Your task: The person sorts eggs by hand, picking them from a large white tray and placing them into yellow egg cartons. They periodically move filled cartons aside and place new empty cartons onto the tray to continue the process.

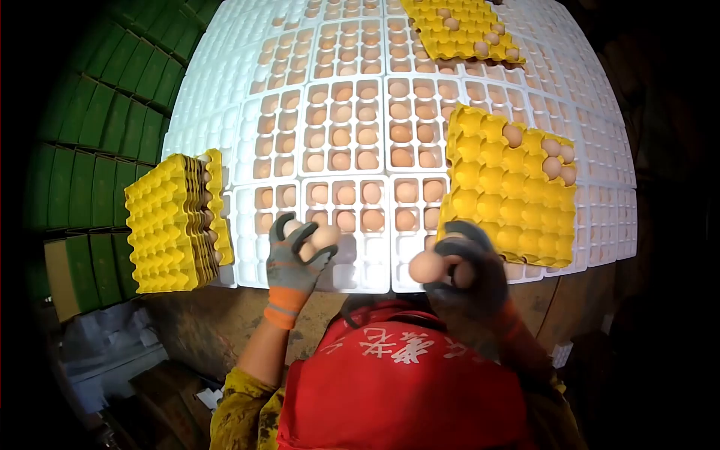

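My left hand [300, 259], in a grey glove with an orange cuff, is closed around a few eggs [325, 237] above the near white foam tray [360, 270]. Brown eggs fill the back rows of that tray, while its front cells are bare. To the right, my right hand [469, 270], gloved alike, also grips several eggs [427, 266] at the front edge of the neighbouring foam tray. Just beyond it lies a yellow egg flat [510, 195] with several eggs left in its right back corner. My fingers hide part of the eggs in both hands.
A stack of yellow egg flats [172, 225] stands at the left, with eggs along its right side. Another yellow flat [465, 30] with several eggs lies at the back right. Foam trays cover the table. Green cartons [71, 187] are piled on the left.
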`<state>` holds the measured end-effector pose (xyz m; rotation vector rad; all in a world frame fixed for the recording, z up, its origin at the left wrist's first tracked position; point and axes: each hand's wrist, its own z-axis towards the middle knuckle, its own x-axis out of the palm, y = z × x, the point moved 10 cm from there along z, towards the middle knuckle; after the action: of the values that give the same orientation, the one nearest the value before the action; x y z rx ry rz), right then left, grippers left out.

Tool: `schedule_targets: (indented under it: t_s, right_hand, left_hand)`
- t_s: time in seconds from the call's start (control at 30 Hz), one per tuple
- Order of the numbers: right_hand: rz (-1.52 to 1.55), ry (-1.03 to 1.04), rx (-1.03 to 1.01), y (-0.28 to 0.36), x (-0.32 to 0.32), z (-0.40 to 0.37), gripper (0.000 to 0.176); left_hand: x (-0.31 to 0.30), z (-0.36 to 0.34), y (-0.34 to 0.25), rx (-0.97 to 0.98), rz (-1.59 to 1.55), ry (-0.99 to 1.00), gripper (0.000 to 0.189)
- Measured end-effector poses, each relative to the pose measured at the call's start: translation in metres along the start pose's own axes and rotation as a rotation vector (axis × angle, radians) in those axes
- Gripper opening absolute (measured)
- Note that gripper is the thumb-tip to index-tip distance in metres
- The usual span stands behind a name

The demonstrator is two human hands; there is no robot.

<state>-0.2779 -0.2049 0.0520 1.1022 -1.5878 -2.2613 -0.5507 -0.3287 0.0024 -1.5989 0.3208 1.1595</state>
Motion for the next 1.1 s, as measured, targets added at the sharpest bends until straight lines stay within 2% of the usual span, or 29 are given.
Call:
schedule_targets:
  t_s: [0.03, 0.1, 0.13, 0.17, 0.2, 0.27, 0.37, 0.4, 0.5, 0.53, 0.57, 0.6, 0.63, 0.7, 0.73, 0.77, 0.8, 0.83, 0.9, 0.97, 1.03, 1.07, 1.1]
  right_hand:
    - [-0.047, -0.005, -0.032, 0.009, 0.038, 0.006, 0.05]
    - [-0.175, 0.113, 0.009, 0.014, 0.107, 0.013, 0.051]
    - [-0.29, 0.152, 0.062, 0.007, 0.138, 0.016, 0.047]
    - [-0.404, 0.19, 0.115, -0.003, 0.162, 0.015, 0.043]
    - [-0.427, 0.178, 0.105, -0.011, 0.178, 0.012, 0.042]
    - [-0.479, 0.143, 0.078, -0.027, 0.2, 0.011, 0.041]
    - [-0.22, -0.024, 0.199, -0.038, 0.185, -0.003, 0.043]
    - [-0.288, -0.082, 0.018, -0.048, 0.182, -0.008, 0.043]
    - [0.733, -0.195, 0.784, -0.099, 0.181, -0.039, 0.042]
    - [0.708, -0.344, 0.747, -0.104, 0.165, -0.04, 0.04]
    - [0.567, -0.398, 0.603, -0.11, 0.148, -0.039, 0.039]
    - [0.18, -0.433, 0.321, -0.093, 0.128, -0.028, 0.039]
    - [-0.205, -0.452, 0.039, -0.063, 0.122, -0.021, 0.039]
    - [-0.539, -0.163, -0.038, -0.058, 0.146, -0.009, 0.041]
    - [-0.656, -0.066, -0.056, -0.058, 0.157, -0.009, 0.043]
    - [-0.643, -0.02, -0.09, -0.054, 0.161, -0.011, 0.043]
    - [-0.484, -0.068, -0.025, -0.045, 0.154, -0.014, 0.044]
    - [-0.411, -0.152, -0.071, -0.024, 0.142, -0.017, 0.042]
    - [-0.371, -0.155, -0.032, 0.007, 0.11, -0.018, 0.04]
    - [-0.403, -0.316, -0.025, 0.02, 0.055, -0.024, 0.039]
    - [-0.343, -0.439, 0.027, 0.015, -0.005, -0.031, 0.037]
    - [-0.21, -0.493, 0.182, -0.018, -0.03, -0.044, 0.037]
    - [-0.022, -0.567, 0.219, -0.031, -0.054, -0.051, 0.036]
  left_hand:
    - [-0.003, -0.012, 0.039, -0.078, 0.029, 0.044, 0.048]
    - [-0.001, -0.029, 0.069, -0.028, 0.097, 0.072, 0.051]
    - [-0.002, -0.035, 0.07, 0.065, 0.149, -0.027, 0.054]
    - [0.019, -0.039, 0.09, -0.056, 0.086, 0.113, 0.054]
    - [0.025, -0.042, 0.092, -0.078, 0.1, 0.147, 0.054]
    - [0.029, -0.041, 0.09, -0.072, 0.166, 0.213, 0.053]
    - [0.018, -0.042, 0.118, -0.067, 0.037, 0.227, 0.053]
    - [0.01, -0.042, 0.127, -0.062, -0.091, 0.179, 0.049]
    - [-0.014, -0.036, 0.152, -0.027, -0.464, 0.04, 0.037]
    - [-0.017, -0.038, 0.172, -0.173, -0.673, -0.058, 0.031]
    - [-0.013, -0.043, 0.194, -0.323, -0.878, -0.157, 0.025]
    - [-0.021, -0.042, 0.2, -0.174, -0.814, -0.269, 0.021]
    - [-0.036, -0.039, 0.185, -0.01, -0.484, -0.296, 0.022]
    - [-0.027, -0.037, 0.168, 0.222, -0.038, -0.297, 0.02]
    - [-0.024, -0.034, 0.162, 0.22, 0.098, -0.303, 0.021]
    - [-0.025, -0.034, 0.156, 0.215, 0.137, -0.304, 0.02]
    - [-0.026, -0.033, 0.157, 0.167, 0.107, -0.318, 0.019]
    - [-0.026, -0.03, 0.16, 0.123, 0.077, -0.328, 0.02]
    - [-0.033, -0.03, 0.169, 0.065, -0.051, -0.398, 0.019]
    - [-0.016, -0.026, 0.185, 0.019, -0.024, -0.247, 0.02]
    - [-0.01, -0.027, 0.158, 0.149, 0.053, -0.243, 0.025]
    - [-0.006, -0.031, 0.16, 0.197, 0.046, -0.257, 0.027]
    - [0.0, -0.032, 0.161, 0.247, 0.04, -0.274, 0.029]
